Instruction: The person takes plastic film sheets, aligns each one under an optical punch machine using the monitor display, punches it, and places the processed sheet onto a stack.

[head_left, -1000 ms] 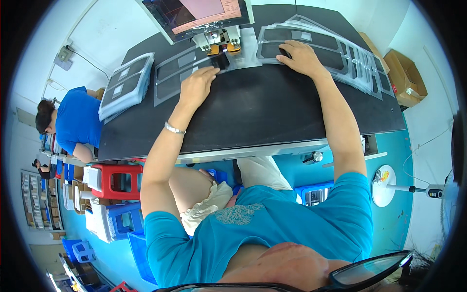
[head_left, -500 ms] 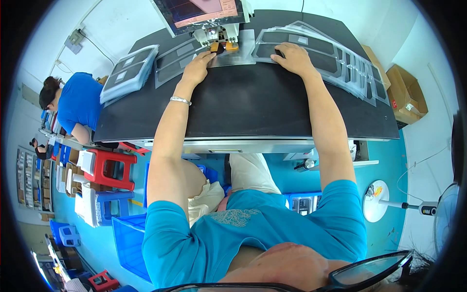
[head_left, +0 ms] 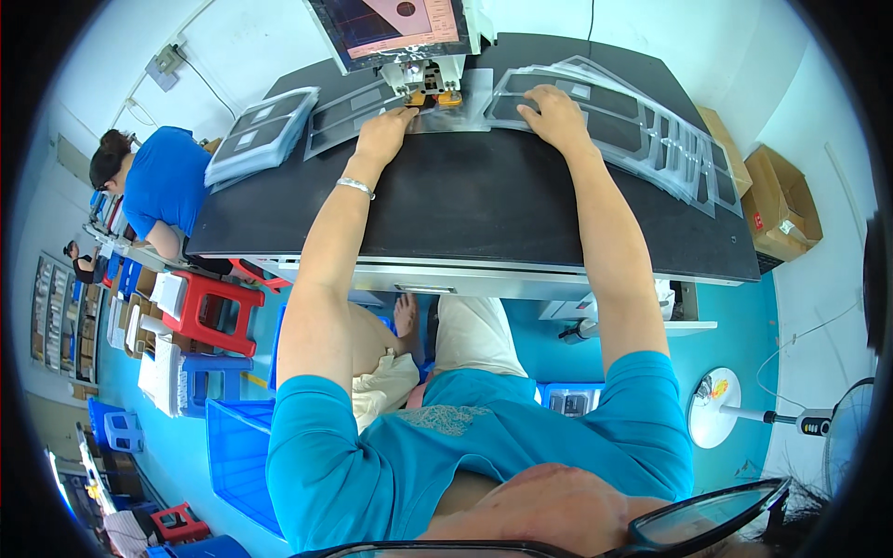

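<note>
My left hand (head_left: 382, 136) reaches to the lower front of a white machine (head_left: 423, 76), its fingertips close together beside the yellow blocks (head_left: 448, 99) under the machine's head. Whatever those fingers pinch is too small to make out. My right hand (head_left: 559, 121) lies over the near left end of a fanned stack of clear plastic sheets with dark panels (head_left: 619, 121), thumb spread from the other fingers. Nothing shows in its grasp. Between the hands, a clear plate (head_left: 474, 110) lies at the machine's base.
Above the machine stands a monitor (head_left: 391, 28). More clear sheets (head_left: 339, 119) and a thick sheet stack (head_left: 260, 135) lie left on the black table (head_left: 474, 200). A cardboard box (head_left: 781, 205) stands beyond its right edge. At far left, a person in blue (head_left: 167, 186) bends over.
My right hand's thumb and fingers have spread wider apart over the sheets. My left hand stays by the yellow blocks. A round dark shape now shows on the monitor. The whole view has shifted slightly.
</note>
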{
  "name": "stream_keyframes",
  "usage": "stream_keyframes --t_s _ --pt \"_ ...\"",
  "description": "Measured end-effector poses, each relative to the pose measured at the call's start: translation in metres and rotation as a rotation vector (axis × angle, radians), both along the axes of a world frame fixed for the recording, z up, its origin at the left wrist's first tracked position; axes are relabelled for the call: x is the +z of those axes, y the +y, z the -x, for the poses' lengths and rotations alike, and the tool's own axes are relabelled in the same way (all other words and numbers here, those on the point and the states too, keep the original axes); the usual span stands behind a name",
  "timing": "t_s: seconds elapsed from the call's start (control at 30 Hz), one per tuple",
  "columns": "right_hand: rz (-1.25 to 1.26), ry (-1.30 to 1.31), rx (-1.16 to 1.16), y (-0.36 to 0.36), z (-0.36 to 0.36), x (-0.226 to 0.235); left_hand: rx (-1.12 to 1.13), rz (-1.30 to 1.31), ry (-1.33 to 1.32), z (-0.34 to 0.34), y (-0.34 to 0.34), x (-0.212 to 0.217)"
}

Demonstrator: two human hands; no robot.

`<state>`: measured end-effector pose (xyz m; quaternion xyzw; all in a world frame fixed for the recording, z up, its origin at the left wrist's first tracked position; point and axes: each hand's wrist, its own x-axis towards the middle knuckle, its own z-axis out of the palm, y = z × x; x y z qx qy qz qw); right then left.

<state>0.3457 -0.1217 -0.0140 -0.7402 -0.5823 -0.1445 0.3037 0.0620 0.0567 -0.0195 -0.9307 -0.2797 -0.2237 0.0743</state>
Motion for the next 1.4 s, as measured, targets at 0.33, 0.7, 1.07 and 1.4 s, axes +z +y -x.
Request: stream_keyframes --t_s 0.33,0.7,1.07,1.4 --pt "0.286 1.217 0.349 -0.004 0.064 0.035 -0.256 -0.085 -0.246 0.031 -0.142 0.021" --pt "0.085 0.362 -0.011 -0.015 -0.017 0.029 -0.175 -0.097 -0.129 0.022 -0.069 0.018" --pt "0.185 0.528 -0.117 -0.032 -0.012 0.042 -0.143 -0.015 -0.140 -0.003 -0.037 0.004" --pt "0.160 0.432 -0.085 -0.033 -0.022 0.035 -0.138 -0.015 -0.320 0.013 -0.023 0.016"
